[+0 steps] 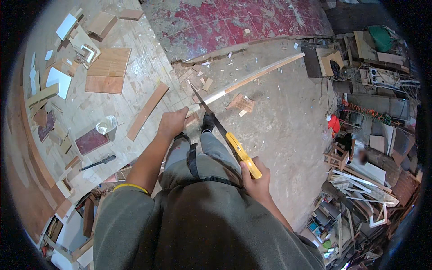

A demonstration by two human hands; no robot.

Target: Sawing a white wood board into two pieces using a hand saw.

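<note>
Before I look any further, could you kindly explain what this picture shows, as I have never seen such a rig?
Certainly. There is no machine here, just a person's two bare hands. The single view comes from a wide fisheye camera worn on the head, looking down, so straight edges bend near the rim. The left hand holds one end of a long wooden strip. The right hand has its grip around the yellow handle of a saw, whose blade crosses the strip. On the pale work surface to the left lie a brown plank, a square wooden board, a clear container and assorted offcuts.
</note>
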